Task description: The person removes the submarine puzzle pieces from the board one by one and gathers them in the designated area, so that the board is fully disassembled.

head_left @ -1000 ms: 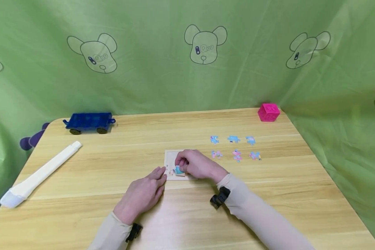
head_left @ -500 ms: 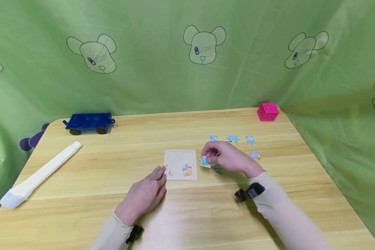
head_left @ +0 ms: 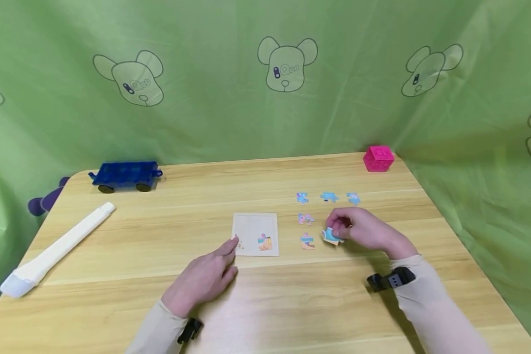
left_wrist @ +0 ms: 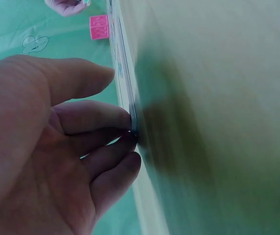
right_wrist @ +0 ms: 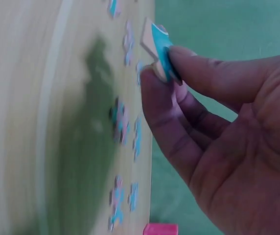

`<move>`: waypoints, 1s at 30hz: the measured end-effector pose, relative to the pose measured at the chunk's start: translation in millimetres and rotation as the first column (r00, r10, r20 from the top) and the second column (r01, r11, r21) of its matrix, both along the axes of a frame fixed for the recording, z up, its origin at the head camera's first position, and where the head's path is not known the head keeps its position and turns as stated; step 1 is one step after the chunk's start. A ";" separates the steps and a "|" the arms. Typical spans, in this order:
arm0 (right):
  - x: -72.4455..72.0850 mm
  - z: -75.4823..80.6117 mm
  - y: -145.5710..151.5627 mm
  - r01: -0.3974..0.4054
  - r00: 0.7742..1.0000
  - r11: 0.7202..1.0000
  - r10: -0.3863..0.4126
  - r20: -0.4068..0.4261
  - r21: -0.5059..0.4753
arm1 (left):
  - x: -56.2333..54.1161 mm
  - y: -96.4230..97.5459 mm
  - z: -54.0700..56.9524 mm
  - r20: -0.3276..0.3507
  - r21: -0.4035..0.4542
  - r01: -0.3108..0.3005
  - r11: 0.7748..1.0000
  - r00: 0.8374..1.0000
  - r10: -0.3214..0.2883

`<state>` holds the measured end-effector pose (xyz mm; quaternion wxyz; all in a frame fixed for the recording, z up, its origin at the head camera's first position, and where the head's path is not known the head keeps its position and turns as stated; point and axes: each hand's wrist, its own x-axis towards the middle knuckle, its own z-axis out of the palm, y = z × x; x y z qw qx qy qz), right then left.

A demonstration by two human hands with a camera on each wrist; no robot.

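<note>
My left hand (head_left: 201, 278) rests beside a square puzzle tray (head_left: 252, 225), fingertips at its lower left edge. In the left wrist view, the fingers (left_wrist: 113, 169) meet the tray's edge and the thumb stays apart. One jigsaw piece (head_left: 265, 243) sits in the tray's lower right corner. To the right, my right hand (head_left: 365, 230) pinches a blue-and-tan jigsaw piece (right_wrist: 160, 46) between thumb and forefinger, above the table. Loose pieces lie nearby, including a tan-and-blue one (head_left: 307, 241) and a pink-and-blue one (head_left: 306, 219). The right hand hides some pieces in the head view.
A row of blue pieces (head_left: 329, 196) lies behind the right hand. At the table's back stand a pink cube (head_left: 378, 159) on the right and a blue wheeled toy wagon (head_left: 126, 175) on the left. A long white brush-like object (head_left: 59, 248) lies at the left.
My right hand has moved right from over the tray, carrying the blue-and-tan piece past the loose pieces. A tan-and-blue piece right of the tray has come into view. The left hand stays by the tray.
</note>
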<state>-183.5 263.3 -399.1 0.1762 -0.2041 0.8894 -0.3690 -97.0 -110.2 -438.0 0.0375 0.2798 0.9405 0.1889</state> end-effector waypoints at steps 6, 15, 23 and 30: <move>-2.5 -9.1 15.9 -0.039 0.997 0.999 0.038 0.067 0.006 | 0.2 1.9 -0.8 -0.003 -0.013 -0.015 1.000 1.000 0.014; -2.0 -18.8 21.9 -0.092 0.987 0.995 0.088 0.132 0.024 | 1.3 4.8 1.2 0.014 -0.034 -0.036 0.999 0.999 0.036; -4.8 -20.6 17.3 -0.064 0.993 0.996 0.057 0.108 0.063 | 2.2 5.2 2.0 0.021 -0.023 -0.046 0.999 0.999 0.047; -4.4 -19.7 14.7 -0.047 0.998 0.993 0.043 0.040 0.106 | 2.7 5.0 1.2 0.019 -0.013 -0.049 0.999 0.999 0.050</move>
